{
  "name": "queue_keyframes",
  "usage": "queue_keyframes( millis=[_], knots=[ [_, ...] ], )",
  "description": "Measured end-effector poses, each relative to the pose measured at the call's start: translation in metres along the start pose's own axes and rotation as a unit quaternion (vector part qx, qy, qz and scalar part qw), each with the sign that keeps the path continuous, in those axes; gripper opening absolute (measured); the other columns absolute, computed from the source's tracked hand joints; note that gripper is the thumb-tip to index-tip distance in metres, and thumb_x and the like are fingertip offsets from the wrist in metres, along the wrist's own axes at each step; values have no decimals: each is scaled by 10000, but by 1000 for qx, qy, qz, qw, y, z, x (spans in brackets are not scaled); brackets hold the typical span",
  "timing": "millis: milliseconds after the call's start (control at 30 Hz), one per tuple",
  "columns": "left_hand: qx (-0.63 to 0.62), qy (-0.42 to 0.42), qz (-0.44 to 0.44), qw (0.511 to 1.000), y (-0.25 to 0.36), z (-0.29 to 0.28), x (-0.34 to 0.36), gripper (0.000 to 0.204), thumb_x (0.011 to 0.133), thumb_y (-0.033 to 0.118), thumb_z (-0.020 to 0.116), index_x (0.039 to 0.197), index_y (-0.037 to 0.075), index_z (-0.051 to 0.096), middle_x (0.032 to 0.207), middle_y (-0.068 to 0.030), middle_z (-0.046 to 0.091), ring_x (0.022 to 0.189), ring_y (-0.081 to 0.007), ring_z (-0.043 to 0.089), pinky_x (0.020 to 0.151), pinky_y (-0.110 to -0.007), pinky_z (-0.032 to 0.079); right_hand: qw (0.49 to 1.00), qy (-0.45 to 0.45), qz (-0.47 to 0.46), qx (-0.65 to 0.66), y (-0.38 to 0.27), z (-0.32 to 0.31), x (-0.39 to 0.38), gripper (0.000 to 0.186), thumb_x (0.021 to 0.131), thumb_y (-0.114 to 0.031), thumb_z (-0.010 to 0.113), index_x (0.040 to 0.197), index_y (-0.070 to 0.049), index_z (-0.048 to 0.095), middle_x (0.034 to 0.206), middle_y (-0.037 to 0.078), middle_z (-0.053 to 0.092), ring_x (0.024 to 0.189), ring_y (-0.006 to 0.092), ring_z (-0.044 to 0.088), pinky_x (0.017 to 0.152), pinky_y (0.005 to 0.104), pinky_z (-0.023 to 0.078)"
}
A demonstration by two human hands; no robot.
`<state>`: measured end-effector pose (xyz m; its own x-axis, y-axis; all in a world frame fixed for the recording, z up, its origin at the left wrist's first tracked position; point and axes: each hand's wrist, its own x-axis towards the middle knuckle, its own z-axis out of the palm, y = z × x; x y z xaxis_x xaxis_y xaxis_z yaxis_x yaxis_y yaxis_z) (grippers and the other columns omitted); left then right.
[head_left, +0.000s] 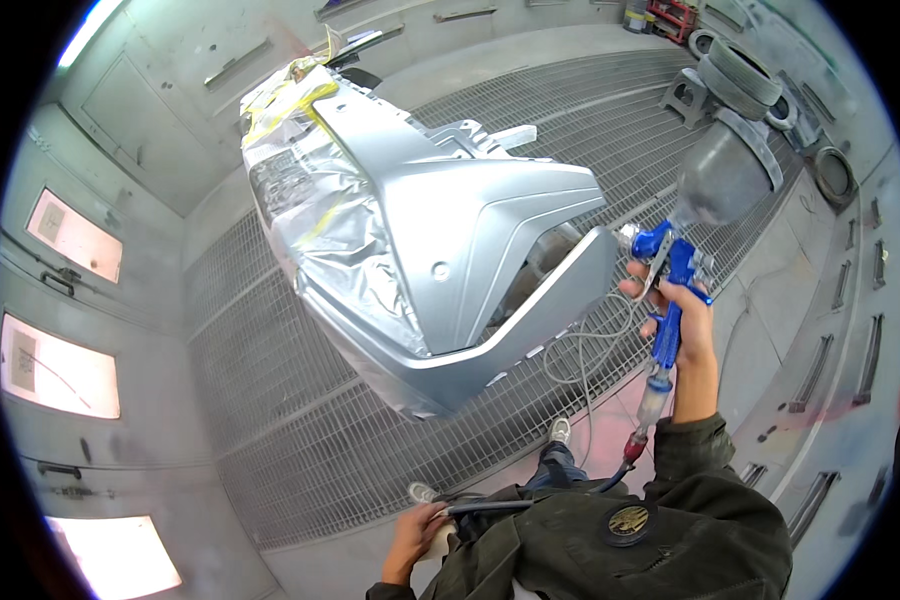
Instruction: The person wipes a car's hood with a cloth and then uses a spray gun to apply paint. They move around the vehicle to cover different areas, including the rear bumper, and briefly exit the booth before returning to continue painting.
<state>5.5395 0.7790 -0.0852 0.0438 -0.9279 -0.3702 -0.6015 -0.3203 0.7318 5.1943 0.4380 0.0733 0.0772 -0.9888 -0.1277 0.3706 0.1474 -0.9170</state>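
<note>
My right hand [692, 318] is closed around the grip of a blue spray gun [675, 262], with some fingers at its trigger. A translucent grey paint cup [722, 172] sits on the gun, tilted to the upper right. The gun's nozzle faces a silver-grey car bumper [440, 230] and stands a short way off its right end. Low in the view, my left hand [417, 532] is closed on the dark air hose [490, 507], which runs across my body to the red coupling [634, 447] under the gun. Something pale in or behind that hand is unclear.
Masking film [355, 250] with yellow tape covers the bumper's left part. Metal grating [300, 455] forms the floor, where a loose thin cable [582, 372] lies. Tyres [738, 82], a grey stool [686, 98] and a red rack [673, 18] stand at the far right. Lit windows line the left wall.
</note>
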Motion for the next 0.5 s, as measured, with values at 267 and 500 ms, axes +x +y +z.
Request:
queue_keyframes(
  millis=[267,500],
  knots=[
    [-39,55,-16,998,-156,-141,-74,215,797,91,700,1003,27,689,865,-148,677,804,-301,668,711,-351,509,985,154,-83,-4,85,138,-123,407,852,-73,530,1239,55,524,1105,191,648,941,262,673,492,297,595],
    [2,-11,62,998,-244,-260,-36,253,786,98,694,1018,-3,685,861,-175,679,806,-302,678,734,-347,520,949,287,-131,-23,108,227,-174,395,864,-101,525,1227,54,529,1080,177,659,924,253,677,487,284,582]
  ],
)
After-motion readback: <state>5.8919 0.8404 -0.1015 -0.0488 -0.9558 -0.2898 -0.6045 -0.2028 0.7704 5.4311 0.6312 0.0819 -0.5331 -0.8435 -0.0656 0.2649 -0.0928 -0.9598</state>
